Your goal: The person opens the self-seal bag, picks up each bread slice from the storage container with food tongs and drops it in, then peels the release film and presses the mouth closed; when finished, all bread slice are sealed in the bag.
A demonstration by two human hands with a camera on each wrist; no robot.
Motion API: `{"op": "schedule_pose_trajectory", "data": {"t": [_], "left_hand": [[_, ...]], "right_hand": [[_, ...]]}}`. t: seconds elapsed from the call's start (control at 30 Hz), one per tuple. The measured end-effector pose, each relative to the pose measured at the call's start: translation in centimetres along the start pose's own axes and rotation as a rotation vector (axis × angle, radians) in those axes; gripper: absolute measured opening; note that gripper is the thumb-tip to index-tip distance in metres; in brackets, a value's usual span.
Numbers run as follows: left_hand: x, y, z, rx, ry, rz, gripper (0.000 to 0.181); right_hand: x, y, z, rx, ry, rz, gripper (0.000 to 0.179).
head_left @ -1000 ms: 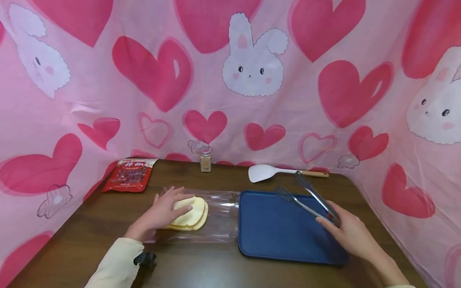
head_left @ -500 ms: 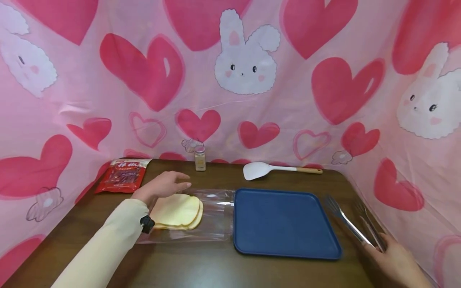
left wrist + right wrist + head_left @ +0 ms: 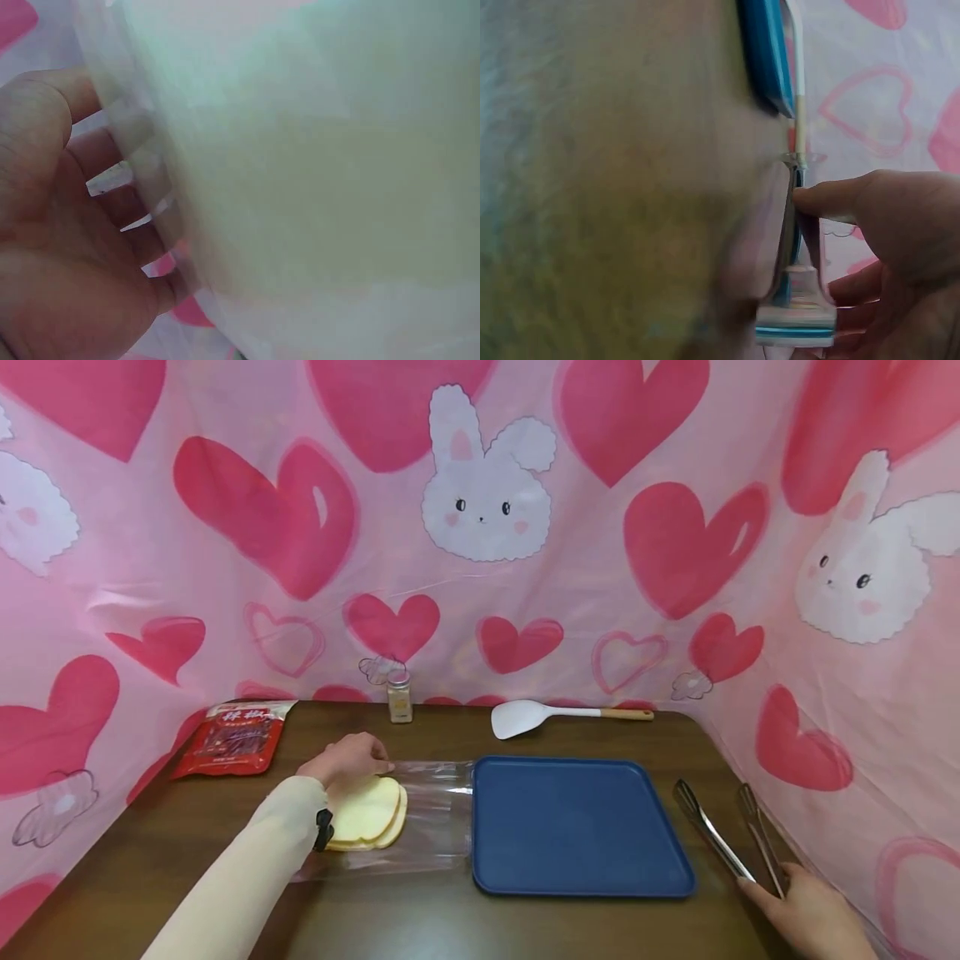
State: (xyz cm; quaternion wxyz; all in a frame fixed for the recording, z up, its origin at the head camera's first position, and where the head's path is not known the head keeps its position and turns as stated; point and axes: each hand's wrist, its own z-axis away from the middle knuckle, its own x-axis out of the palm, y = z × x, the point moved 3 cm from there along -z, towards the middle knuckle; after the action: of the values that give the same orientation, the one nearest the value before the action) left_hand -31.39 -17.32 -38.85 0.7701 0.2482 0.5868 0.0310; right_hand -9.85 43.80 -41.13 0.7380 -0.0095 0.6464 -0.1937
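The left hand (image 3: 347, 760) is at the far edge of a clear plastic wrapper (image 3: 438, 827), its back upward and fingers bent downward. The left wrist view shows small gaps between those fingers, with their tips seen through clear film; whether they pinch it I cannot tell. Pale yellow slices (image 3: 367, 814), overlapping in a pile, lie at the left part of the wrapper, near the hand; whether they are inside it or on top is unclear. A cream sleeve (image 3: 247, 868) with a dark strap (image 3: 324, 829) partly covers that end.

The right hand (image 3: 813, 914) grips metal tongs (image 3: 723, 843) between thumb and fingers, to the right of a blue tray (image 3: 581, 827). The tongs' two arms stand apart, tips pointing away from the person.

The tray lies on the brown surface (image 3: 420, 918) just beside the wrapper. Behind the tray is a white spatula (image 3: 573, 712) with a wooden handle; further left stand a small jar (image 3: 400, 699) and a red bag (image 3: 234, 739) lying flat. Pink cloth (image 3: 408, 560) with hearts and rabbits hangs behind.
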Motion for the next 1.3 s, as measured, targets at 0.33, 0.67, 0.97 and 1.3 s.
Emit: {"op": "schedule_pose_trajectory", "data": {"t": [0.33, 0.67, 0.97, 1.3], "left_hand": [[-0.3, -1.0, 0.8, 0.048, 0.045, 0.083, 0.015], [-1.0, -1.1, 1.6, 0.108, 0.042, 0.145, 0.013], [-1.2, -2.0, 1.8, 0.101, 0.168, 0.186, 0.009], [-1.6, -2.1, 2.3, 0.084, 0.414, 0.316, 0.012]], "right_hand": [[0.4, -0.5, -0.2, -0.025, 0.013, 0.027, 0.081], [-0.6, -0.9, 0.1, -0.011, 0.065, 0.053, 0.089], [-1.9, -4.6, 1.6, -0.060, 0.449, 0.130, 0.071], [-1.4, -13.5, 2.1, -0.404, 0.670, -0.015, 0.049]]}}
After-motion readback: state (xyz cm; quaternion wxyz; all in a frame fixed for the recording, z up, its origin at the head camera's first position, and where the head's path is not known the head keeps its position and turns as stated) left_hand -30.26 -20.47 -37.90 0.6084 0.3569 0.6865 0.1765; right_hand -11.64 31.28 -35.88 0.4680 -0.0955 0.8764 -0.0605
